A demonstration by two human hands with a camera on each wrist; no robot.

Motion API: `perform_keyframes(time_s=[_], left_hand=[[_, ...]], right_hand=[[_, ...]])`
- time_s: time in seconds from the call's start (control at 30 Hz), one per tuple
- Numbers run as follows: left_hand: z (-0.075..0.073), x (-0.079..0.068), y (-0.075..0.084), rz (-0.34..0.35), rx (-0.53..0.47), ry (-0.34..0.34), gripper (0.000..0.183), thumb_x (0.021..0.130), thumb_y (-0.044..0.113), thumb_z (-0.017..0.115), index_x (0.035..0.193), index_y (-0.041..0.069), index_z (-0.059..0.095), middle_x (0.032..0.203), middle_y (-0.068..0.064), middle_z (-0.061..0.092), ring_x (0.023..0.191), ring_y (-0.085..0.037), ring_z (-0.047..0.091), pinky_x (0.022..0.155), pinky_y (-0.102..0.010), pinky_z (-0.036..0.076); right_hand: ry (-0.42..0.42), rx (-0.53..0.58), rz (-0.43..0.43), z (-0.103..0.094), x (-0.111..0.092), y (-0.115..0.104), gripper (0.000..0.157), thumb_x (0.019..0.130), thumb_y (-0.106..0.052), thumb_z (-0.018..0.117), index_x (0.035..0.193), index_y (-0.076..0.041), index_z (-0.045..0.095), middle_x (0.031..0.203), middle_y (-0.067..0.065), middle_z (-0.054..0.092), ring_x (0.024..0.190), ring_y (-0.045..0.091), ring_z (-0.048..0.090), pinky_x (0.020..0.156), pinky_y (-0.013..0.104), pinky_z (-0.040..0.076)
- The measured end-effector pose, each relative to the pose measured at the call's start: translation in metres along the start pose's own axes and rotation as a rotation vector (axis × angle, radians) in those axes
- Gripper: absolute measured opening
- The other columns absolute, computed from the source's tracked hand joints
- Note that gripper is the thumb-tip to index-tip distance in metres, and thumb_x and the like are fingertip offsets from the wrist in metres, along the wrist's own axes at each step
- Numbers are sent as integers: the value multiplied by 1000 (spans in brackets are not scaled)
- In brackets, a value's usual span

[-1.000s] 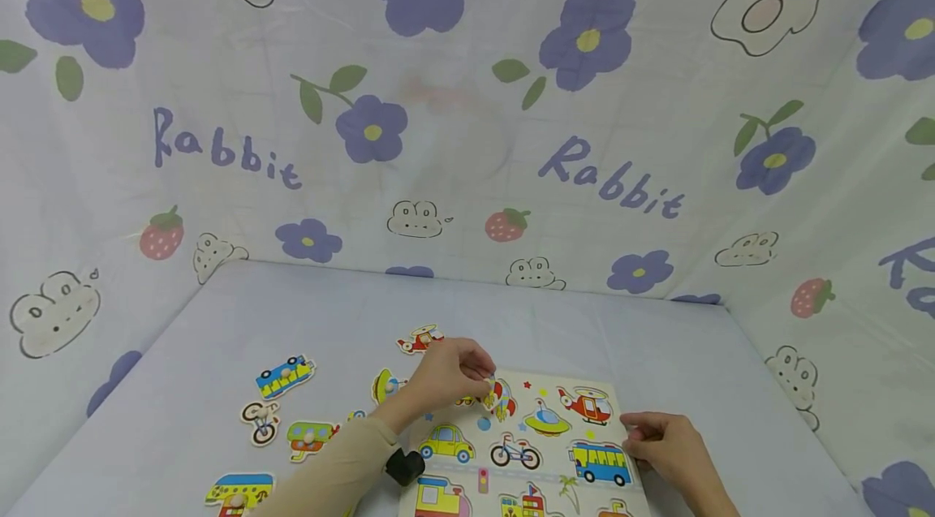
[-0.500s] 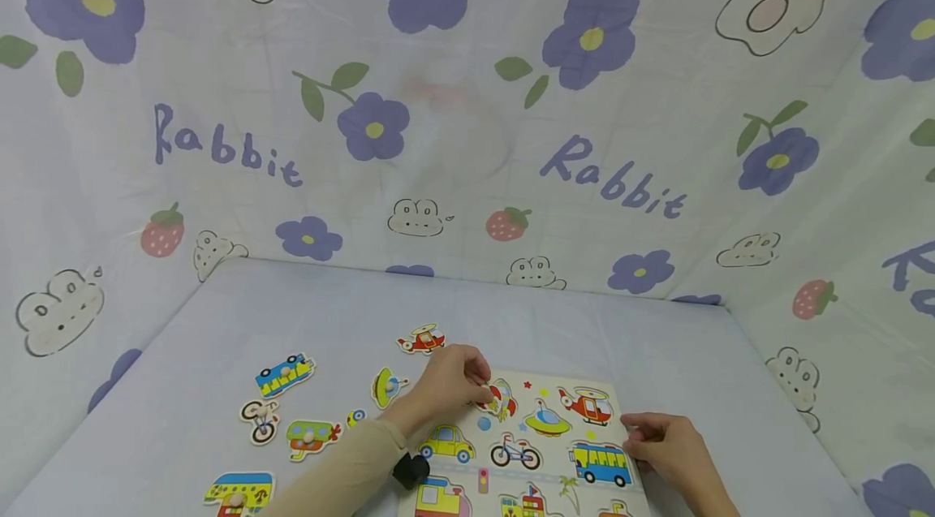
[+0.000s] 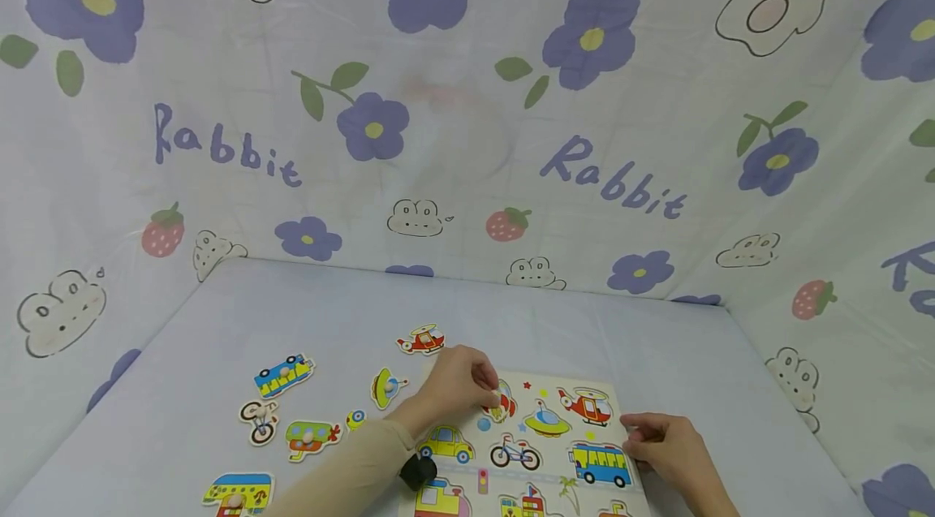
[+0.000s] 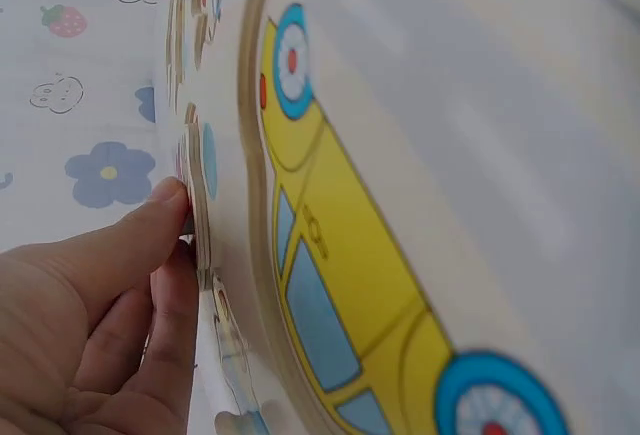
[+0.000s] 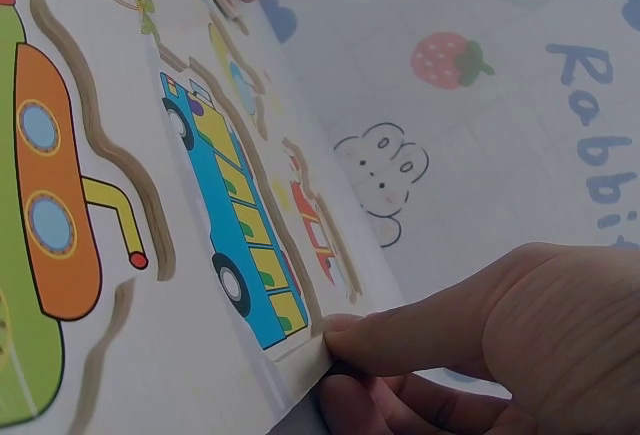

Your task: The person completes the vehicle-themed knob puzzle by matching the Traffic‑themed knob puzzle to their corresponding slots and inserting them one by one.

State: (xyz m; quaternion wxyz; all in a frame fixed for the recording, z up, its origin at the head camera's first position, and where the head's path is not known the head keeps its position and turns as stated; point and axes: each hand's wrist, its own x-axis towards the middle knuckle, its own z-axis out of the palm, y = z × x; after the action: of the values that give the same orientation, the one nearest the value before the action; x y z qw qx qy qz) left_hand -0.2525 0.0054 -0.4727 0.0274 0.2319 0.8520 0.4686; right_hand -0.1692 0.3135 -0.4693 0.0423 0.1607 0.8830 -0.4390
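My left hand (image 3: 458,381) pinches a wooden rocket puzzle piece (image 3: 500,411) between thumb and fingers, over the rocket picture near the back edge of the puzzle board (image 3: 562,442). In the left wrist view that piece (image 4: 203,220) shows edge-on, close against the board face, with the thumb and curled fingers of the left hand (image 4: 110,325) at it. My right hand (image 3: 672,448) grips the board's right edge beside the printed bus. Seen from the right wrist, its thumb lies at the board's corner and the other fingers curl beneath. Fingers hide part of the rocket.
Left of the board lie loose knobbed pieces: a helicopter (image 3: 421,340), a flying saucer (image 3: 385,388), a bus (image 3: 285,376), a bicycle (image 3: 259,422), a submarine (image 3: 311,437) and a ship (image 3: 239,491). A flowered curtain (image 3: 453,176) surrounds the table (image 3: 321,306).
My left hand has first drawn slightly left, then come back right, bringing the rocket piece over the rocket picture. The right hand keeps its grip on the board's edge.
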Motion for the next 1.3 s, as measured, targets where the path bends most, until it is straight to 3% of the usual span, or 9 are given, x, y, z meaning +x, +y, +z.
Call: perform_keyframes(time_s=[0.63, 1.3], left_hand=[[8, 5, 3, -8, -14, -52, 18, 73, 3, 86, 78, 10, 70, 72, 7, 65, 66, -5, 59, 73, -24, 48], [11, 2, 5, -102, -55, 27, 21, 70, 2, 88, 79, 9, 71, 72, 5, 66, 65, -4, 62, 71, -24, 50]], right_hand=[[-3, 8, 31, 0, -1, -2, 43, 75, 10, 75, 117, 7, 66, 84, 12, 59, 76, 26, 56, 67, 33, 56], [-10, -14, 17, 0, -1, -3, 42, 76, 9, 74, 117, 8, 66, 83, 11, 59, 77, 25, 55, 66, 33, 56]])
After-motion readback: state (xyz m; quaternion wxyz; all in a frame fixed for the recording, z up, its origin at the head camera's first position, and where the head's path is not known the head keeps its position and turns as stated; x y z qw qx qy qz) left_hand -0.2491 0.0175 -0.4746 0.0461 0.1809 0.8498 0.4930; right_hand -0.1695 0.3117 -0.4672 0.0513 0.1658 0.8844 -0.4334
